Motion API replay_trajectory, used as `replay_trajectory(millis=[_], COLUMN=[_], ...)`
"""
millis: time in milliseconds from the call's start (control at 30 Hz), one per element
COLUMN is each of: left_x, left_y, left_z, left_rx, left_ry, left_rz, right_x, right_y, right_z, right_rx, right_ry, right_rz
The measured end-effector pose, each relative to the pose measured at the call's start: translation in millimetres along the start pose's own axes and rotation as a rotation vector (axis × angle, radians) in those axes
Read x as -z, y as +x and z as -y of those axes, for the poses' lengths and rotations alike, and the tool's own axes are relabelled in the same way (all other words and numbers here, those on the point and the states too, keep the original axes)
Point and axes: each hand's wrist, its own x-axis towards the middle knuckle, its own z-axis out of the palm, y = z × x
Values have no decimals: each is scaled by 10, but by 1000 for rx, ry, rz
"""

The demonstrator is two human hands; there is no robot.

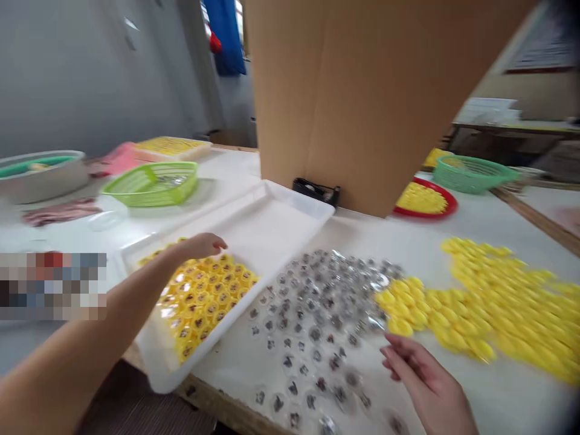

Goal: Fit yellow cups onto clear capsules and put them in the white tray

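Note:
My left hand [202, 245] reaches over the white tray [290, 211], just above rows of yellow round pieces with dark printed pictures [199, 296]. Its fingers are bent together; whatever they hold, if anything, is hidden. Close to the table surface, my right hand [426, 380] has thumb and fingers curled near each other, and I cannot make out anything between them. It is between the scattered clear round pieces with dark pictures [312, 302] and a spread of plain yellow round pieces [471, 314].
A large cardboard panel [362, 90] stands behind the tray, with a black tape dispenser [316, 192] at its foot. To the left are a light-green basket [154, 196] and a grey tub [49, 184]. A red plate [446, 205] and a green basket [471, 175] are at right.

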Motion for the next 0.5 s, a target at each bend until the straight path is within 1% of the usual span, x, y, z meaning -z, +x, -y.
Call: replay_trajectory(millis=[33, 100, 133, 167, 200, 267, 300, 333, 367, 400, 433, 500], left_x=[28, 96, 120, 126, 108, -18, -124, -253, -396, -547, -700, -992], left_y=[-59, -210, -312, -432, -565, -836, -955, -1053, -1132, -1192, -1237, -1294], left_z=[-60, -235, -355, -499, -661, -1021, -1206, -1386, -1556, -1714, -1858, -2103], left_rx=[5, -10, -34, -17, -37, -160, -291, -447, -554, -607, -624, -566], left_ry=[23, 52, 38, -46, -77, -158, -242, -318, -378, -431, -477, -570], left_rz=[-58, -166, -243, -393, -452, -504, -492, -452, -399, -316, -230, -62], right_x=[80, 228, 287, 330, 356, 360, 345, 326, 309, 300, 301, 333], right_y=[12, 59, 91, 127, 167, 251, 293, 332, 366, 390, 403, 394], right_z=[28, 90, 123, 155, 186, 246, 272, 296, 315, 329, 334, 306], right_rx=[69, 223, 234, 233, 223, 191, 176, 162, 152, 146, 145, 163], right_ry=[-95, -448, -523, -593, -653, -756, -805, -848, -882, -908, -924, -930], right_rz=[-51, -177, -203, -218, -219, -187, -166, -145, -130, -119, -111, -95])
